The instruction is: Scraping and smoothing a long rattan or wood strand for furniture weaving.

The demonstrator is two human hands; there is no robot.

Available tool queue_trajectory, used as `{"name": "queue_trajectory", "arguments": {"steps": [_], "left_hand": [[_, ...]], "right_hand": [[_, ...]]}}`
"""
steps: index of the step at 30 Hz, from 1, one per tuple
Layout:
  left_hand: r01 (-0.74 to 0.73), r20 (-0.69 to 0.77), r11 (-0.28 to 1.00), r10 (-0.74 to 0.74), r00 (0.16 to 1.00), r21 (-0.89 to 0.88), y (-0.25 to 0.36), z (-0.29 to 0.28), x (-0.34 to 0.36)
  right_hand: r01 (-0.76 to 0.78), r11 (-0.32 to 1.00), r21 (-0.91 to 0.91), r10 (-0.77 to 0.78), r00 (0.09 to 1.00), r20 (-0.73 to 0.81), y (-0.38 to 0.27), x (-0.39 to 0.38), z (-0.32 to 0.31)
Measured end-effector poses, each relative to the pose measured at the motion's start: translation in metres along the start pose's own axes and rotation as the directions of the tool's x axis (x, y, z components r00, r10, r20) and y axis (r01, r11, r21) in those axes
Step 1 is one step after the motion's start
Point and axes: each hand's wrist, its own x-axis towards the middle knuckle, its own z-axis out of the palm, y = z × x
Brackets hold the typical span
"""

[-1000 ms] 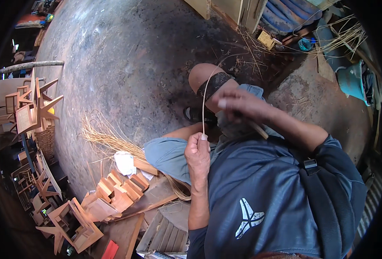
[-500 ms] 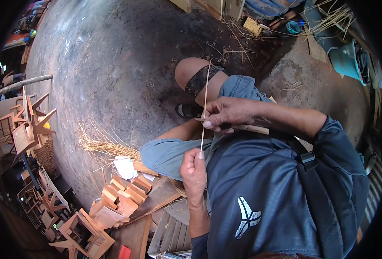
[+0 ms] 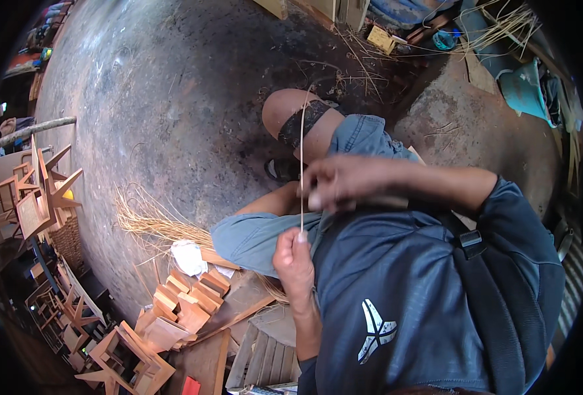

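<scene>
My left hand [image 3: 293, 260] pinches a thin pale cane strip [image 3: 303, 145] that runs straight up past my raised knee [image 3: 279, 107] and its black band [image 3: 298, 128]. My right hand [image 3: 334, 181], smeared by motion, crosses at the strip's middle, above my left hand; part of a short wooden handle [image 3: 387, 202] shows beneath it, and I cannot make out its grip. A bundle of loose cane strips [image 3: 143, 210] lies on the floor to my left, beside a crumpled white cloth [image 3: 187, 257].
Stacked wood blocks [image 3: 186, 299] lie at lower left, near star-legged wooden furniture pieces [image 3: 48, 197] along the left side. At upper right are a turquoise bucket [image 3: 525, 92], a yellow box [image 3: 381, 39], scattered strips and boards [image 3: 272, 6]. A curved pole [image 3: 28, 131] juts in from the left.
My right hand has come down and leftward onto the strip since a second ago, and has blurred again since half a second ago. My left hand keeps its pinch. The view has shifted slightly.
</scene>
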Motion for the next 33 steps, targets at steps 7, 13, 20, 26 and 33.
{"name": "queue_trajectory", "arguments": {"steps": [7, 13, 20, 26, 33], "left_hand": [[-0.035, 0.045, 0.999, 0.036, 0.998, -0.015, 0.003, 0.004, 0.006], [-0.053, 0.055, 0.993, 0.047, 0.997, 0.102, 0.010, -0.012, -0.017], [0.040, 0.019, 0.999, -0.039, 0.999, -0.011, -0.008, -0.054, -0.043], [0.000, 0.050, 0.998, 0.004, 0.999, -0.068, 0.004, 0.002, 0.011], [-0.062, 0.071, 0.998, 0.062, 0.996, -0.012, 0.008, 0.004, 0.011]], "right_hand": [[0.054, 0.976, 0.213, -0.059, 0.998, 0.018, 0.028, 0.013, 0.017], [0.035, 0.967, 0.251, -0.036, 0.999, 0.000, 0.017, 0.014, -0.003], [0.214, 0.974, 0.068, -0.161, 0.875, -0.456, -0.015, 0.002, -0.077], [0.000, 0.999, -0.040, 0.002, 0.998, 0.061, 0.001, 0.005, -0.008], [0.043, 0.954, 0.297, -0.046, 0.999, 0.005, 0.029, 0.021, 0.013]]}}
